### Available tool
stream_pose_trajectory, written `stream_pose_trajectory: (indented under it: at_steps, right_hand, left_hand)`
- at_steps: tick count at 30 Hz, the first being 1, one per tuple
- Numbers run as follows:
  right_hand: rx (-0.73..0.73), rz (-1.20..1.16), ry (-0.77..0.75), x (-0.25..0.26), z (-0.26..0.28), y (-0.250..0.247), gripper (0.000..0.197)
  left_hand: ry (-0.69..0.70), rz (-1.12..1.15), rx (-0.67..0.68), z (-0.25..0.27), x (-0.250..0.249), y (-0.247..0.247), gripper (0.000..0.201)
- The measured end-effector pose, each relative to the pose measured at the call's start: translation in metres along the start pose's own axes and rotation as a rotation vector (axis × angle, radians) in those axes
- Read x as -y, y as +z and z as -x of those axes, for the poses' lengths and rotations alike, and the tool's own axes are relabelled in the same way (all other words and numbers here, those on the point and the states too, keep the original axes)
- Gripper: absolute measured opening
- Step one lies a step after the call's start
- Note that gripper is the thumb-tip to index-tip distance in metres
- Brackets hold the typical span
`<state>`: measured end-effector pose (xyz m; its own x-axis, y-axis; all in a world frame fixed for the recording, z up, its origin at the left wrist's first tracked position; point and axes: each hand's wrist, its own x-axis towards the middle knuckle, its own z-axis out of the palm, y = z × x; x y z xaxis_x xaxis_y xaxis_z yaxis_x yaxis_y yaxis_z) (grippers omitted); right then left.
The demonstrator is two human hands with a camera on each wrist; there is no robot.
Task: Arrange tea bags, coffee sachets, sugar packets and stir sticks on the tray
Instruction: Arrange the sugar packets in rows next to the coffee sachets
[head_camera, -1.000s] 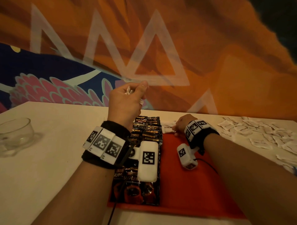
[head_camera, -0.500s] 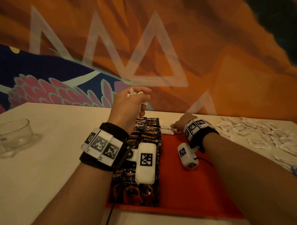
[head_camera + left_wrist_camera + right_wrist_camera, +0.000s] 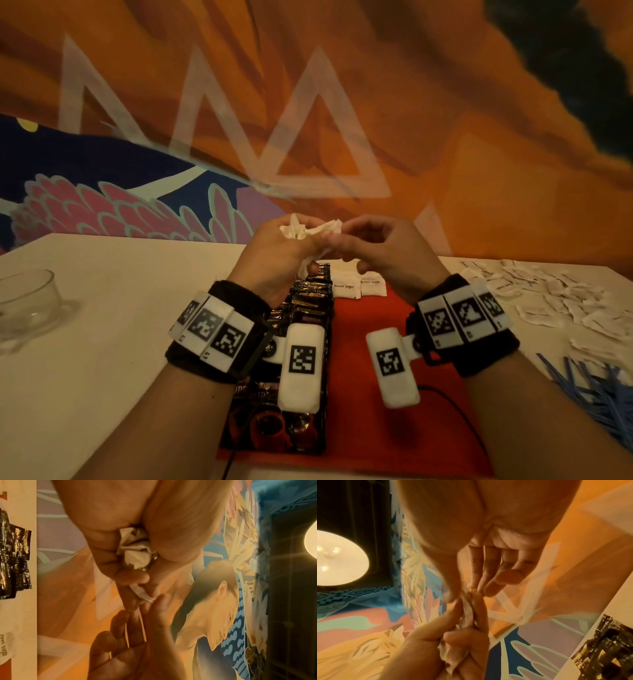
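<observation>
- A bunch of white sugar packets [image 3: 310, 230] is held up in the air above the far end of the red tray [image 3: 370, 342].
- The left hand [image 3: 274, 253] has its grip curled round the bunch.
- The right hand [image 3: 383, 250] pinches one packet's end.
- Two brown-sugar packets [image 3: 359, 286] lie on the tray beside the dark coffee sachets [image 3: 308, 308].
- Loose packets [image 3: 548, 294] and blue stir sticks [image 3: 596, 390] lie on the table [image 3: 113, 308].

The head camera is looking forward and down over the white counter [image 3: 102, 308] and the flat red tray [image 3: 370, 428]. Both wrist cameras are viewing, at close range, the crumpled white paper packets [image 3: 137, 550] [image 3: 467, 609] [image 3: 308, 228], also visible from the head.
</observation>
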<state>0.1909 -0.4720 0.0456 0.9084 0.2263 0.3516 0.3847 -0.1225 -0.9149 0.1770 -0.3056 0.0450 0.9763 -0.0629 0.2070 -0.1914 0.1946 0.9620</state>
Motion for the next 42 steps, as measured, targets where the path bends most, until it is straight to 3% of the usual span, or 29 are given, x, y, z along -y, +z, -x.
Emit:
stream_pose_trajectory:
  at_steps: [4, 9, 11, 13, 17, 22, 26, 29, 33, 35, 42]
  right_hand:
    - [-0.057, -0.024, -0.046, -0.007, 0.003, 0.003, 0.009]
    - [-0.11, -0.113, -0.021, -0.011, 0.003, 0.005, 0.011]
    - [-0.079, -0.221, 0.025, -0.008, 0.004, 0.005, 0.024]
    - [-0.048, -0.275, 0.071, -0.005, 0.005, 0.006, 0.033]
    - [-0.131, -0.259, 0.022, -0.005, 0.005, 0.011, 0.009]
    - [-0.254, -0.383, -0.015, -0.008, 0.0, 0.006, 0.024]
    - [-0.241, -0.227, -0.089, -0.008, 0.001, 0.004, 0.028]
    - [-0.219, -0.197, -0.124, -0.006, 0.003, 0.007, 0.026]
    - [-0.109, -0.153, 0.005, -0.009, 0.006, 0.015, 0.031]
    - [-0.09, -0.119, 0.007, -0.011, 0.008, 0.018, 0.018]
    - [-0.188, -0.449, 0.066, -0.007, 0.005, 0.007, 0.011]
  left_hand:
    - [0.011, -0.009, -0.024, 0.001, -0.002, 0.0, 0.002]
    - [0.001, 0.014, -0.111, -0.002, -0.003, -0.003, 0.009]
    - [0.014, 0.023, -0.135, -0.002, -0.003, -0.004, 0.008]
    - [0.025, 0.032, -0.12, -0.001, -0.002, -0.002, 0.005]
    - [0.031, 0.031, -0.06, 0.0, 0.0, 0.002, 0.004]
    - [0.065, -0.2, -0.004, -0.001, 0.005, -0.001, 0.017]
    - [0.042, -0.184, 0.058, 0.001, 0.004, 0.004, 0.01]
    - [0.062, -0.164, -0.01, 0.002, 0.004, 0.004, 0.008]
    - [0.086, -0.066, -0.137, -0.002, 0.005, 0.002, 0.005]
    - [0.076, -0.005, -0.167, -0.003, 0.004, 0.002, 0.005]
    - [0.048, -0.009, -0.157, -0.004, 0.005, 0.002, 0.007]
